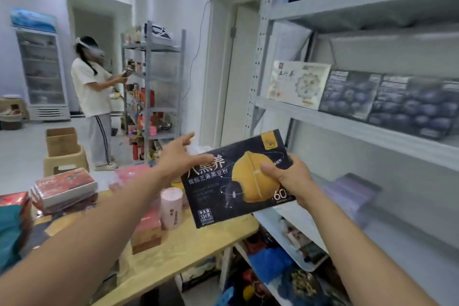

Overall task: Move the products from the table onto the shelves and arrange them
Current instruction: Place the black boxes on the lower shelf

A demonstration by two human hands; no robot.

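The desk (188, 251) under my arms is covered in pale yellow and stands in a white room with a grey floor, its right end just beside the grey metal shelves (347, 126). On the desk lie a stack of red boxes (64, 186) at the left, a pink canister (171, 208) standing upright near the middle, and a low red-and-brown box (146, 233) in front of it. My right grip (290, 179) pinches the dark box (223, 186) with the yellow fruit print by its right edge, thumb across the front, holding it tilted in the air above the desk's right end and not yet on a shelf. My left grip (177, 156) is spread, fingers stretched forward, next to the box's upper left corner; I cannot tell whether it touches. On the middle shelf a pale box (298, 84) leans beside dark blueberry-print boxes (387, 99). The low shelf beneath holds a blue bag (270, 261) among other packets, blurred. Across the room another person (92, 97) stands at a second rack (154, 87), with a glass-door cooler (42, 69) behind and a cardboard carton (60, 140) on a beige stool (65, 164).
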